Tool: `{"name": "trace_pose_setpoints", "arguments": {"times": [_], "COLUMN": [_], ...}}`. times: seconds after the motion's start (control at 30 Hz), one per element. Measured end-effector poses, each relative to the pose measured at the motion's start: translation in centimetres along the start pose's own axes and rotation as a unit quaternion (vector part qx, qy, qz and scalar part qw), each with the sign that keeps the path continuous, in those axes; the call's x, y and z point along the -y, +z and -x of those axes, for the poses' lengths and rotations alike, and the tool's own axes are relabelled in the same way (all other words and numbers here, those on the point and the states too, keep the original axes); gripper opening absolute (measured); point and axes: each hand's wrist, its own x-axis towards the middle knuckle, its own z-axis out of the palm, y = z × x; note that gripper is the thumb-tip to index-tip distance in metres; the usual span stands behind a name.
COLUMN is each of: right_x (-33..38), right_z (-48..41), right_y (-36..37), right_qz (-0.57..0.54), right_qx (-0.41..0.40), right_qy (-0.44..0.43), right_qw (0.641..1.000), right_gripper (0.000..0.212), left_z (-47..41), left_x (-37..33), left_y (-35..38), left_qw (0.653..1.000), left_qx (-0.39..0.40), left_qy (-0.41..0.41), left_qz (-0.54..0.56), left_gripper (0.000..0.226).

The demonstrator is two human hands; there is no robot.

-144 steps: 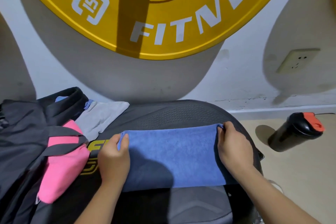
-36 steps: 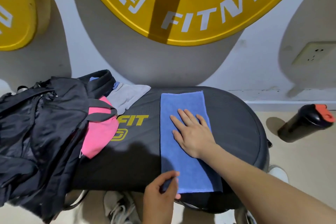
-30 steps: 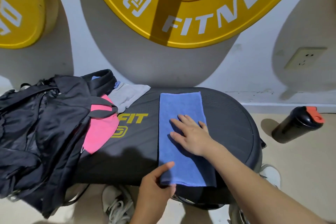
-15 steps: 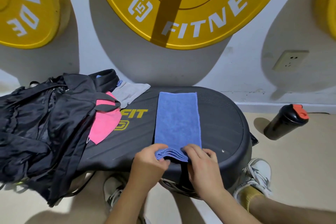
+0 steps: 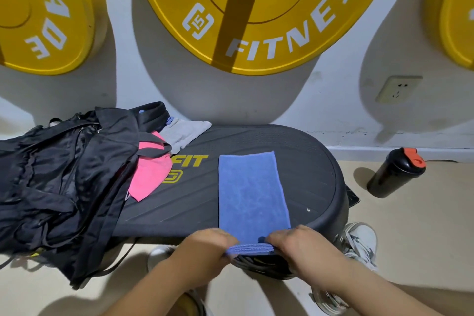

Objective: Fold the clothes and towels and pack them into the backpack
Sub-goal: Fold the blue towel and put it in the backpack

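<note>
both hands, left (image 5: 205, 245) and right (image 5: 295, 242), pinch the towel (image 5: 252, 195) at its 6 o'clock end, ready to fold it toward 12; backpack (image 5: 59, 182) waits at 9.

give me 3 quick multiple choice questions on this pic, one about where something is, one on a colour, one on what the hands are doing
1. Relative to the black bench, where is the shaker bottle?
A. on top of it
B. on the floor to its right
C. underneath it

2. What colour is the folded towel on the bench?
A. pink
B. grey
C. blue

3. How do the left hand and right hand meet the towel?
A. both grip its near end
B. only one rests flat on it
C. neither touches it

Answers:
1 B, the bottle sits on the beige floor beyond the bench's right end.
2 C, the long strip lying on the bench is blue.
3 A, the fingers of both hands curl round the layered edge nearest the person.
</note>
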Motion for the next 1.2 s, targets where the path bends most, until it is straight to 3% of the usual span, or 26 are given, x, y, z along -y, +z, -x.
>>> {"name": "trace_pose_setpoints", "arguments": {"times": [0.1,0.17,0.23,0.3,0.37,0.43,0.53,0.63,0.77,0.9,1.2], "right_x": [-0.3,-1.0,-1.8,-2.3,-2.8,-3.5,-4.6,-5.1,-5.3,-5.7,-6.0], "right_z": [-0.3,-0.6,-1.2,-2.2,-3.9,-6.4,-10.0,-12.5,-14.2,-15.0,-16.3], "right_y": [-1.7,-2.7,-3.5,-4.3,-4.9,-5.0,-4.8,-3.9,-2.6,-2.1,-1.6], "right_qz": [-0.168,-0.289,-0.436,-0.58,-0.64,-0.591,-0.441,-0.313,-0.193,-0.103,-0.064], "right_qx": [0.011,0.004,-0.05,-0.13,-0.196,-0.243,-0.271,-0.247,-0.206,-0.187,-0.156], "right_qy": [0.046,0.089,0.14,0.175,0.192,0.229,0.294,0.32,0.34,0.337,0.344], "right_qw": [0.985,0.953,0.888,0.785,0.718,0.735,0.804,0.86,0.897,0.917,0.924], "right_gripper": [0.012,0.011,0.016,0.015,0.01,0.006,0.015,0.021,0.02,0.021,0.023], "left_z": [-0.5,-0.8,-1.2,-2.3,-4.0,-6.2,-9.6,-11.7,-12.1,-12.6,-13.5], "left_x": [-0.9,-0.7,-0.2,0.5,0.9,1.4,2.5,2.9,2.5,2.4,2.1], "left_y": [-1.9,-2.9,-4.0,-4.7,-5.2,-5.0,-3.9,-2.6,-1.7,-1.5,-2.3], "left_qw": [0.985,0.955,0.904,0.857,0.801,0.757,0.741,0.761,0.81,0.82,0.836], "left_qx": [0.067,0.042,-0.015,-0.071,-0.113,-0.149,-0.223,-0.267,-0.297,-0.309,-0.236], "left_qy": [-0.081,-0.111,-0.136,-0.168,-0.205,-0.25,-0.327,-0.37,-0.367,-0.388,-0.438], "left_qz": [0.135,0.273,0.405,0.482,0.551,0.585,0.543,0.46,0.348,0.286,0.231], "left_gripper": [0.024,0.027,0.032,0.027,0.023,0.027,0.034,0.029,0.022,0.025,0.031]}}
